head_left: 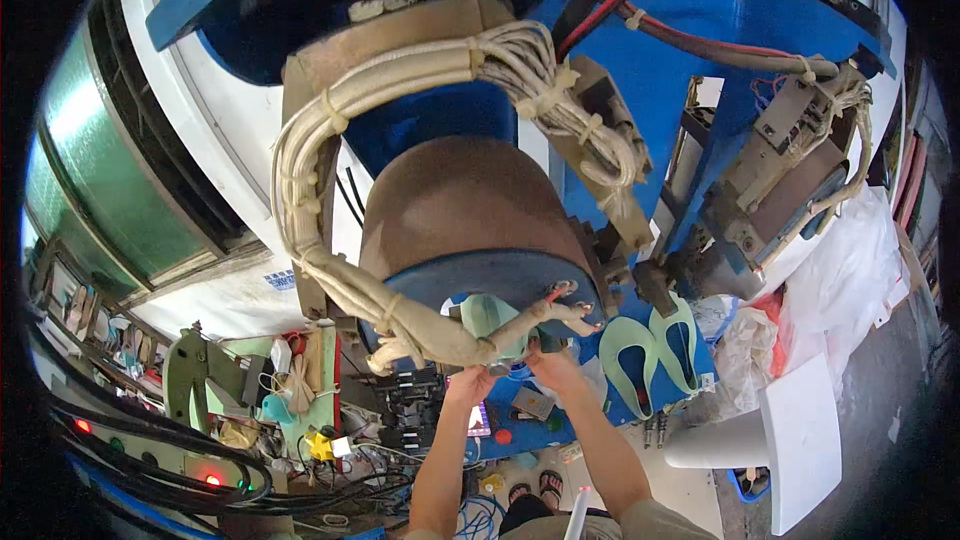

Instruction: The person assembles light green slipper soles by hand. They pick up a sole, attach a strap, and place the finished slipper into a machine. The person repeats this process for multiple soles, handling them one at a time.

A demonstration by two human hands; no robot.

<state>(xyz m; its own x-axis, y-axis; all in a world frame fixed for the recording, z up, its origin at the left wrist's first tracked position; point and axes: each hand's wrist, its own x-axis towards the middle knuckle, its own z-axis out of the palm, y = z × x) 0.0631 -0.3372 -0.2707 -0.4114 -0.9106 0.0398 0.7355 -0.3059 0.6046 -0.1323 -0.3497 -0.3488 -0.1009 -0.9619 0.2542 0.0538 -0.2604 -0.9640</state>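
Note:
Both my hands are raised in the middle, beneath a large brown cylindrical machine head [460,195] with a thick bundle of pale cables [300,185] around its front. My left hand [472,383] is closed, its fingertips partly covered by the lower cables; what it grips is hidden. My right hand [552,368] is closed beside it, with its thumb up against a pale green curved band [484,314]. Part of that band shows behind the cables, inside the head's lower opening. Two similar pale green loops [628,365] stand to the right on the blue table [548,435].
A lit phone [480,422] and a small grey box [532,403] lie near my forearms. A green hand press [190,380] and black hoses [130,450] are at left. On the right are a white curved panel [803,440], plastic bags [825,280] and a second machine head [765,200].

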